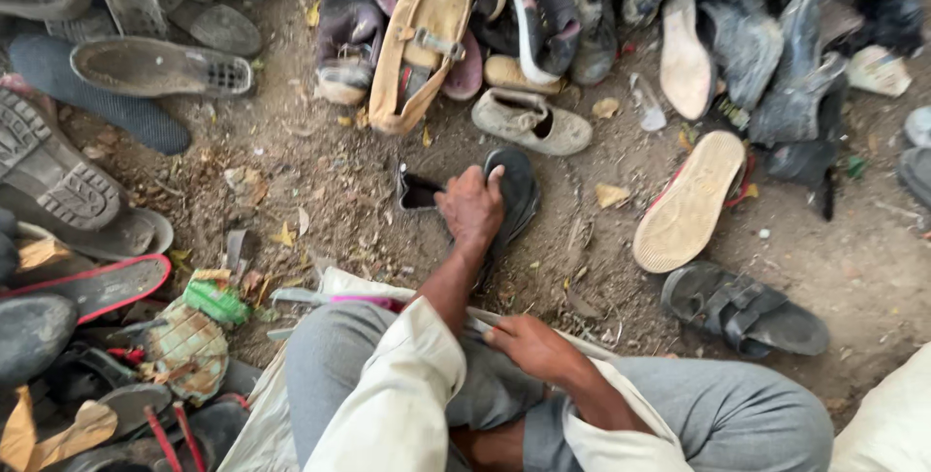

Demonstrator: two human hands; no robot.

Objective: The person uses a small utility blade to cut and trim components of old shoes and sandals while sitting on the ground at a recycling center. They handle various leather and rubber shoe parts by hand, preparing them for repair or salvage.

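Head cam looks straight down here. Left hand (472, 205) is stretched out over a black shoe (514, 191) lying on the dirt ground (320, 191), fingers curled round its edge so it's got hold of it, thumb pressed on the sole. Right hand (531, 346) sits loosely half-curled against the grey trouser leg (737, 414), holding nothing as far as I can see.

Just left of the black shoe there's a small dark piece (417, 191) with a pale edge. Right above it, a dirty grey slip-on (531, 123) and a tan loafer (422, 40) crowd in. Off to the right a pale upturned sole (690, 202) and a black sandal (745, 309) lie well apart. Green woven thing (189, 336) sits lower left among more old shoes.
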